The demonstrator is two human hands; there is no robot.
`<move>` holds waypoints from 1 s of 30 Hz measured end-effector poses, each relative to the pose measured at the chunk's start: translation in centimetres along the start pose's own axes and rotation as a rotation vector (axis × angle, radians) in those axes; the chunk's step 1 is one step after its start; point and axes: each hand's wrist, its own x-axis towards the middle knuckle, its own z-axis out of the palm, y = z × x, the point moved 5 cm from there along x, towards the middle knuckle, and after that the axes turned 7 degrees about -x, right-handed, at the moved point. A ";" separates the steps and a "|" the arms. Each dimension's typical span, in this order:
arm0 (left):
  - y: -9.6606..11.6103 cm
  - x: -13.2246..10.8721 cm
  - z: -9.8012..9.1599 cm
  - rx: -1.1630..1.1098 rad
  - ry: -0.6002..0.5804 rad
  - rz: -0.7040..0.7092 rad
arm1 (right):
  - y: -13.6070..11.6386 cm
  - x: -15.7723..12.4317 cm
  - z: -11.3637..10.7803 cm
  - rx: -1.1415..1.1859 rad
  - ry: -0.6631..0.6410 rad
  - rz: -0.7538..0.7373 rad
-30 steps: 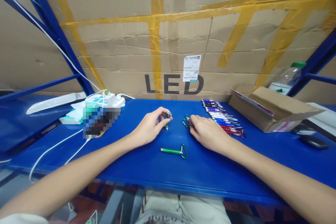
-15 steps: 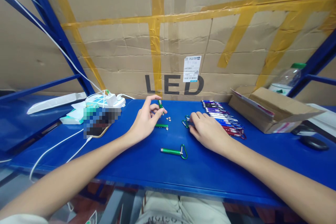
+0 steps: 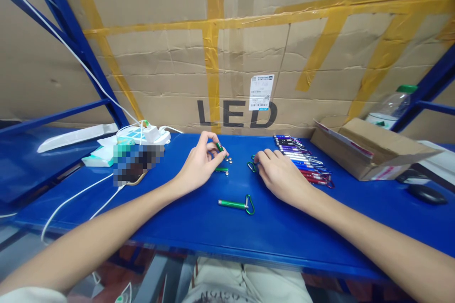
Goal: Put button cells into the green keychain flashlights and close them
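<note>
Between the thumb and fingers of my left hand (image 3: 203, 160) is a small green metal flashlight tube (image 3: 219, 146), held tilted. Several silver button cells (image 3: 229, 160) lie just below its lower end. Under that hand lies another green tube (image 3: 222, 170), partly covered by it, with a cell beside it. My right hand (image 3: 279, 170) rests on the table with curled fingers, right beside green carabiner clips (image 3: 251, 166); what its fingertips hold, if anything, is hidden. Nearer to me lies a green keychain flashlight (image 3: 232, 204) with a carabiner at its right end.
A row of keychain flashlights (image 3: 298, 157) in several colours lies beyond my right hand. Farther right are an open cardboard box (image 3: 369, 151), a black mouse (image 3: 425, 193) and a bottle (image 3: 391, 106). On the left are a phone (image 3: 137, 165), power strip (image 3: 159, 138) and white cables.
The green tube in my left hand has tipped and come down toward the button cells. My right hand has hardly moved.
</note>
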 end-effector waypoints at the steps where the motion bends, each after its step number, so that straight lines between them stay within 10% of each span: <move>1: 0.1 -0.1 0.1 0.025 -0.007 0.005 | 0.0 0.0 0.0 -0.002 0.002 -0.003; 30: 0.6 0.0 0.0 0.181 -0.038 0.064 | -0.9 -0.3 -0.1 0.054 -0.072 -0.060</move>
